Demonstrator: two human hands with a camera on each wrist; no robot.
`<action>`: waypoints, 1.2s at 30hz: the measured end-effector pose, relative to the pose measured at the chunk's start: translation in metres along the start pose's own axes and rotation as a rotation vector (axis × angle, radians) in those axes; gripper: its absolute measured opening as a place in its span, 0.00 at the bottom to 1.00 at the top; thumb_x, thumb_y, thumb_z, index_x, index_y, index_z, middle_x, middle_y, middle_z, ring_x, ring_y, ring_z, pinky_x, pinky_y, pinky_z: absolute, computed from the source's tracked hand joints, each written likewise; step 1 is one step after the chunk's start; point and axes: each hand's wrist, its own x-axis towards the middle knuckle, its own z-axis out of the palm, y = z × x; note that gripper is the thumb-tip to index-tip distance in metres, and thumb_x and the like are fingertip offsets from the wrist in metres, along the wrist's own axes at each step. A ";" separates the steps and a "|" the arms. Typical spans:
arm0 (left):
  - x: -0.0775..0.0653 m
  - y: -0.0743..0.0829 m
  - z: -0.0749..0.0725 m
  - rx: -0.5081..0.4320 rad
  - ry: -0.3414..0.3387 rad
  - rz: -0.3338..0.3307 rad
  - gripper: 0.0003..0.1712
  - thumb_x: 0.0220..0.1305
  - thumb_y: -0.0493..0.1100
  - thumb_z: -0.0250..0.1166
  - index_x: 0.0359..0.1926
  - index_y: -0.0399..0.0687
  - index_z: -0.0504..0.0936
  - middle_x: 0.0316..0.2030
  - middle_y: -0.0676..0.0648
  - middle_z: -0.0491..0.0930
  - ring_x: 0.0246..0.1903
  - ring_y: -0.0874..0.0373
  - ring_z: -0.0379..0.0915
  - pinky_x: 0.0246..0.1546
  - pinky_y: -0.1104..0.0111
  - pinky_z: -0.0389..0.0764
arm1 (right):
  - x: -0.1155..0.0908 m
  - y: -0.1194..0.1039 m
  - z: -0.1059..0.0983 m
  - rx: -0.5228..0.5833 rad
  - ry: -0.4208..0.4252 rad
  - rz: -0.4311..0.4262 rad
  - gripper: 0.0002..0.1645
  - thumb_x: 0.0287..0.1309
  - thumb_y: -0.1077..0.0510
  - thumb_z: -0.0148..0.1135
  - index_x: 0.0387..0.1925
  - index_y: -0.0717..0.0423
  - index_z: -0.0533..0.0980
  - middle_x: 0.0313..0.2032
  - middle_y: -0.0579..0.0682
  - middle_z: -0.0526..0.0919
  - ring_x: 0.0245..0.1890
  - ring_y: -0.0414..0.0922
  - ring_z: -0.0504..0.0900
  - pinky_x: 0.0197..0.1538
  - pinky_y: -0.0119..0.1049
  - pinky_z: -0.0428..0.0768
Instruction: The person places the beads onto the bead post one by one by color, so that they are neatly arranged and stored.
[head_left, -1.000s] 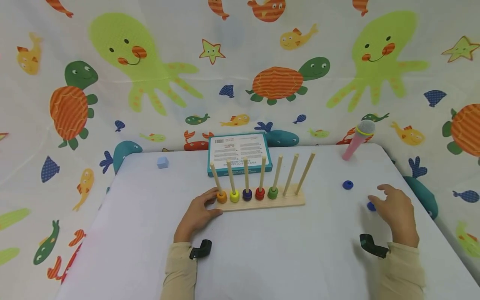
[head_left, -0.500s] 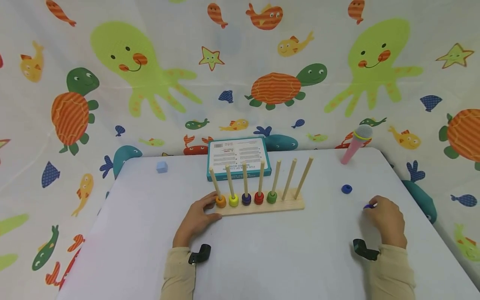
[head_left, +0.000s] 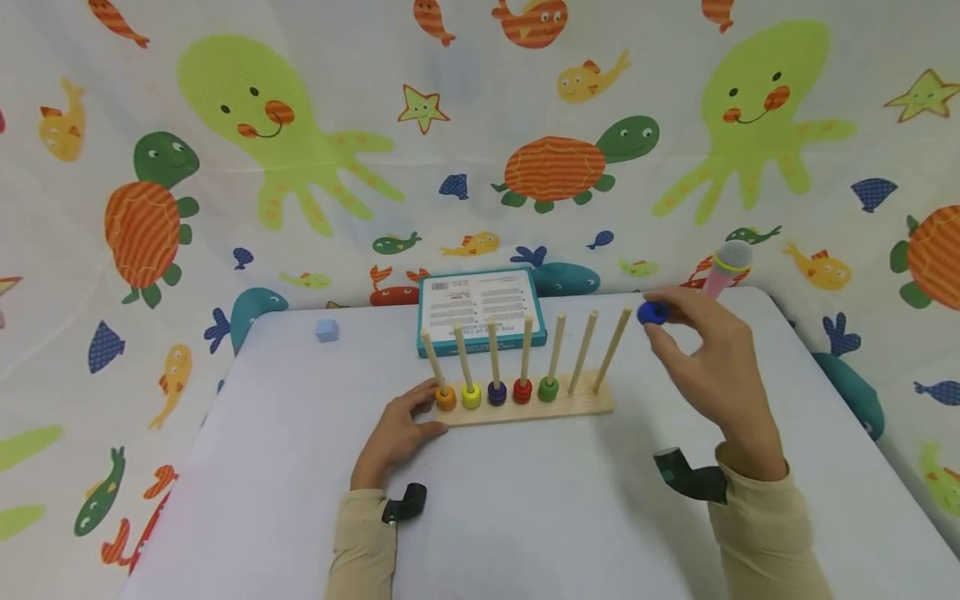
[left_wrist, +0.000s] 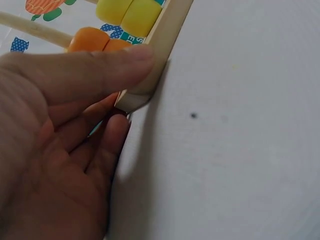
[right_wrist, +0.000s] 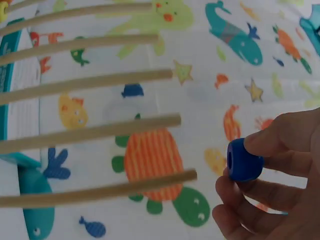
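A wooden peg rack [head_left: 525,410] lies on the white table, with upright pegs in a row. Orange [head_left: 446,398], yellow [head_left: 471,395], dark purple [head_left: 497,392], red [head_left: 522,390] and green beads [head_left: 548,388] sit low on the left pegs; the two rightmost pegs are bare. My left hand [head_left: 397,429] grips the rack's left end, thumb along its front edge. Raised right of the rightmost peg [head_left: 612,352], my right hand [head_left: 712,367] pinches a blue bead [head_left: 652,313] between thumb and fingers. In the right wrist view, the bead's hole faces the peg tips.
A teal-edged box [head_left: 480,304] lies behind the rack. At the back right stands a pink toy microphone [head_left: 726,267], partly hidden by the right hand. A small light-blue cube [head_left: 327,330] sits at the back left. A sea-animal cloth [head_left: 465,100] hangs behind the table.
My right hand picked up a blue bead from the table's right side, then lifted it left towards the rack. The other blue bead on the table is out of sight now. My left hand stayed put.
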 end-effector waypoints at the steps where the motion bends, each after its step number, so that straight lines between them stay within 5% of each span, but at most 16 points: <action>1: 0.000 -0.001 0.000 0.001 -0.003 0.003 0.37 0.57 0.33 0.75 0.68 0.39 0.75 0.74 0.48 0.67 0.62 0.45 0.74 0.67 0.52 0.74 | 0.006 -0.007 0.006 0.008 -0.011 -0.054 0.23 0.59 0.72 0.67 0.57 0.64 0.79 0.50 0.59 0.85 0.47 0.52 0.82 0.58 0.17 0.71; 8: 0.000 -0.002 -0.001 0.002 0.007 -0.006 0.37 0.57 0.34 0.75 0.68 0.42 0.76 0.74 0.49 0.67 0.62 0.47 0.74 0.67 0.52 0.73 | 0.025 -0.018 0.035 -0.023 -0.127 -0.141 0.21 0.59 0.72 0.68 0.55 0.66 0.80 0.47 0.60 0.86 0.48 0.55 0.82 0.58 0.57 0.80; 15: 0.001 -0.001 -0.002 0.006 -0.002 -0.015 0.37 0.58 0.34 0.75 0.69 0.42 0.75 0.74 0.50 0.67 0.62 0.47 0.74 0.68 0.52 0.72 | 0.023 -0.013 0.041 -0.064 -0.176 -0.132 0.21 0.60 0.69 0.69 0.56 0.66 0.80 0.53 0.62 0.84 0.57 0.60 0.79 0.61 0.61 0.77; 17: 0.001 0.000 -0.002 0.008 0.001 -0.014 0.37 0.57 0.34 0.75 0.69 0.42 0.75 0.74 0.50 0.67 0.62 0.47 0.74 0.68 0.52 0.72 | 0.022 -0.008 0.038 -0.046 -0.128 -0.132 0.22 0.60 0.69 0.69 0.57 0.65 0.80 0.56 0.62 0.83 0.60 0.60 0.78 0.64 0.60 0.76; 19: 0.001 0.000 -0.002 0.012 0.003 -0.010 0.37 0.57 0.34 0.75 0.69 0.42 0.76 0.74 0.50 0.67 0.62 0.47 0.74 0.67 0.52 0.73 | 0.020 0.001 0.032 -0.024 -0.029 -0.107 0.22 0.60 0.70 0.68 0.56 0.65 0.80 0.55 0.61 0.84 0.60 0.57 0.78 0.67 0.48 0.75; 22: 0.002 0.000 -0.001 0.012 -0.002 -0.005 0.37 0.57 0.34 0.76 0.69 0.41 0.76 0.74 0.50 0.67 0.61 0.47 0.74 0.67 0.53 0.73 | 0.011 0.022 0.018 -0.004 0.128 0.030 0.19 0.64 0.68 0.65 0.57 0.63 0.81 0.52 0.60 0.85 0.55 0.44 0.80 0.63 0.29 0.75; 25: 0.002 0.000 0.000 0.018 -0.003 -0.001 0.38 0.57 0.34 0.76 0.69 0.42 0.76 0.73 0.50 0.67 0.61 0.48 0.75 0.66 0.53 0.74 | -0.002 0.051 0.005 -0.035 0.154 0.282 0.20 0.71 0.59 0.59 0.61 0.61 0.79 0.55 0.60 0.84 0.55 0.44 0.79 0.64 0.33 0.77; 30: 0.003 -0.003 0.000 0.029 -0.005 0.006 0.38 0.57 0.34 0.76 0.69 0.41 0.75 0.74 0.49 0.67 0.61 0.48 0.75 0.66 0.53 0.75 | -0.028 0.109 -0.002 -0.186 -0.087 0.595 0.28 0.75 0.54 0.53 0.68 0.66 0.70 0.62 0.70 0.76 0.60 0.67 0.75 0.58 0.65 0.79; 36: 0.003 -0.003 0.003 0.024 0.000 0.003 0.38 0.57 0.34 0.76 0.69 0.42 0.75 0.74 0.48 0.67 0.61 0.47 0.74 0.66 0.53 0.74 | -0.048 0.150 0.005 -0.257 -0.284 0.621 0.28 0.70 0.60 0.55 0.65 0.72 0.68 0.59 0.79 0.72 0.55 0.72 0.76 0.50 0.66 0.81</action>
